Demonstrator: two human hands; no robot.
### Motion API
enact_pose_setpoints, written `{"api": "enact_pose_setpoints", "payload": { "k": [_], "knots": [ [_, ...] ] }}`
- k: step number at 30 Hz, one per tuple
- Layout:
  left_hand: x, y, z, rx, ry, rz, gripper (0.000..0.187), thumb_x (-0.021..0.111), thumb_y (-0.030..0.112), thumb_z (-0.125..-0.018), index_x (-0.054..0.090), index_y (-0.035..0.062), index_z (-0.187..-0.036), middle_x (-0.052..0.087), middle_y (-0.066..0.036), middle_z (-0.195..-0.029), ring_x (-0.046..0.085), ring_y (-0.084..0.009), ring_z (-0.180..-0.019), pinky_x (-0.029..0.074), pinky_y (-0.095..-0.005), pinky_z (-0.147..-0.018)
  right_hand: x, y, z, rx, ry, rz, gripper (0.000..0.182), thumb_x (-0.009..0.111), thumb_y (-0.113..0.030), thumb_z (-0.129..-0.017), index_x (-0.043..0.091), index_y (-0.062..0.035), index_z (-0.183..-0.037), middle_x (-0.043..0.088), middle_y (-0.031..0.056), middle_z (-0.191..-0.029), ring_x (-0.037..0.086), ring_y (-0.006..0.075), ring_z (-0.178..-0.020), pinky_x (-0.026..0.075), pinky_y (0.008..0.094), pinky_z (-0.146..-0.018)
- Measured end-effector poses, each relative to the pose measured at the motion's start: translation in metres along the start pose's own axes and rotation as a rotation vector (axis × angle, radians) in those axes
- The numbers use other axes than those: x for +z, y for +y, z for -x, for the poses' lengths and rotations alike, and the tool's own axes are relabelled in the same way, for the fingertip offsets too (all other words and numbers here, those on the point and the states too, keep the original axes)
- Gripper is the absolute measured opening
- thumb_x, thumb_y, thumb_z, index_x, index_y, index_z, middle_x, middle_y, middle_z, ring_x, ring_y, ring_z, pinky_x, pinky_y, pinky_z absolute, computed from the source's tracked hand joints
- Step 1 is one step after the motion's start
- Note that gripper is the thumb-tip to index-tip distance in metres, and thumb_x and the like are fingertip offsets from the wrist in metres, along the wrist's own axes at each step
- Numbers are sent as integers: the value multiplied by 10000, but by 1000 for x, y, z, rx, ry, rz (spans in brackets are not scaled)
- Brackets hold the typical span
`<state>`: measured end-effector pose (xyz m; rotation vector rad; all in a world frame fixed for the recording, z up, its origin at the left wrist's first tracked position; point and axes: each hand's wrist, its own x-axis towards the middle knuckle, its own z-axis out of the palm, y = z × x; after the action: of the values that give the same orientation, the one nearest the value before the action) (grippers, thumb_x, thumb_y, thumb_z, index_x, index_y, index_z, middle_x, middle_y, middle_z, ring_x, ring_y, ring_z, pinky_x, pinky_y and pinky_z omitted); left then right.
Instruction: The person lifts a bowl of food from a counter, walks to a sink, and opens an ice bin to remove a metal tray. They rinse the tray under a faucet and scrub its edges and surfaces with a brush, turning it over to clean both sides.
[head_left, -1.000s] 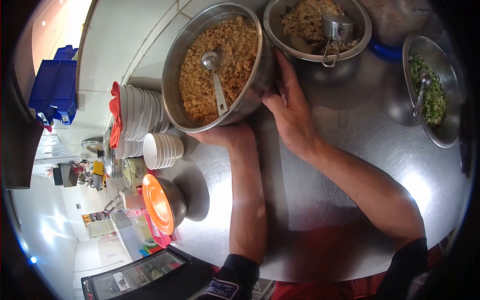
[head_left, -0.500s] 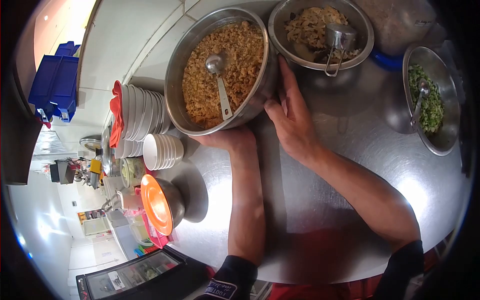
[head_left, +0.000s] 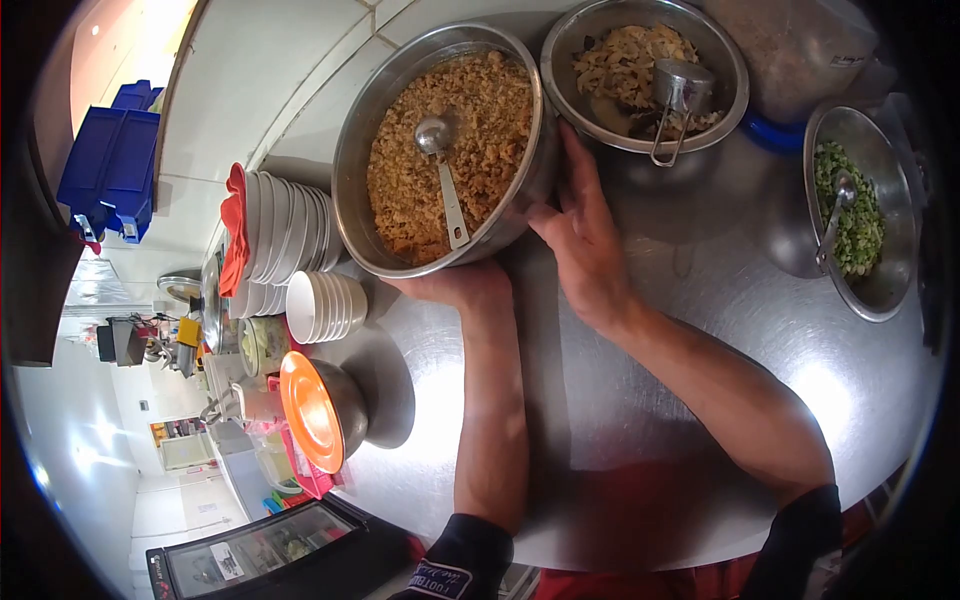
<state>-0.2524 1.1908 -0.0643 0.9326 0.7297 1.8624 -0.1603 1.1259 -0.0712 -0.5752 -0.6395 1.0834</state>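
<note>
Large metal bowl: I see it (head_left: 540,170) toward 12 o'clock, slightly to the 11 side, full of crumbly brown food (head_left: 400,170); whether its base rests on the surface (head_left: 690,310), I cannot tell.
Left hand: this one (head_left: 465,285) holds the bowl from below at its 6 o'clock edge, fingers hidden from me.
Right hand: I have it (head_left: 585,245) gripping the bowl's outer wall on the 4 o'clock side.
Spoon: it (head_left: 453,205) lies in the brown food, handle pointing to 5 o'clock.
Second metal bowl: just beside the first, at 1 o'clock, this bowl (head_left: 725,75) carries pale shreds and a metal scoop (head_left: 683,85).
Greens bowl: at nearly 3 o'clock on my view, it (head_left: 890,285) holds chopped greens (head_left: 858,235) and another spoon.
White bowls: a nested stack (head_left: 330,305) sits at 9 o'clock.
Orange plate: I find it (head_left: 312,412) at 8 o'clock, against a metal bowl's mouth.
</note>
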Motion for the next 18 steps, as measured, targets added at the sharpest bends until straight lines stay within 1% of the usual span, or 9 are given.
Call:
{"api": "enact_pose_setpoints", "payload": {
  "k": [3,6,9,12,14,16,18],
  "knots": [
    [-3,-3,2,52,44,-95,599,274,471,-998,481,42,-1360,560,-145,-1314,595,-294,-1150,533,-428,-948,-6,5,-3,-21,-1,87,765,443,21,-885,44,-8,-1537,188,178,-1558,199,232,-1449,189,347,-1177],
    [2,-1,0,81,27,-91,594,276,464,-999,474,37,-1362,568,-150,-1300,599,-298,-1142,532,-431,-959,-2,3,-2,-10,18,102,796,485,7,-864,55,-4,-1535,214,170,-1546,227,220,-1435,209,341,-1166],
    [8,3,3,45,12,-75,605,274,474,-996,467,35,-1366,563,-154,-1304,598,-297,-1142,530,-432,-967,-9,0,0,63,-1,238,834,521,-7,-842,61,-11,-1537,255,158,-1526,279,199,-1395,253,322,-1131],
    [5,2,1,11,-23,-25,616,276,484,-992,466,33,-1367,554,-158,-1316,590,-297,-1155,527,-434,-970,-6,13,-3,-47,37,164,853,542,-15,-821,79,-15,-1537,294,136,-1508,409,147,-1210,356,281,-1001],
    [5,2,2,4,-9,-16,616,283,485,-990,470,33,-1363,553,-157,-1316,589,-298,-1157,531,-430,-966,-11,10,-3,21,25,204,862,558,-28,-818,83,-21,-1537,303,132,-1503,418,140,-1166,362,273,-967],
    [5,2,2,7,-2,-16,614,285,484,-988,473,33,-1360,554,-156,-1314,588,-299,-1158,530,-431,-967,-11,10,-3,33,30,200,870,571,-39,-812,88,-23,-1537,317,127,-1494,426,134,-1118,371,267,-933],
    [4,1,0,18,-2,-27,612,284,482,-989,476,33,-1358,555,-155,-1311,587,-300,-1159,526,-435,-973,-7,13,-3,-9,52,149,879,582,-47,-804,95,-24,-1536,335,122,-1479,433,128,-1065,381,265,-898]
  ]
}}
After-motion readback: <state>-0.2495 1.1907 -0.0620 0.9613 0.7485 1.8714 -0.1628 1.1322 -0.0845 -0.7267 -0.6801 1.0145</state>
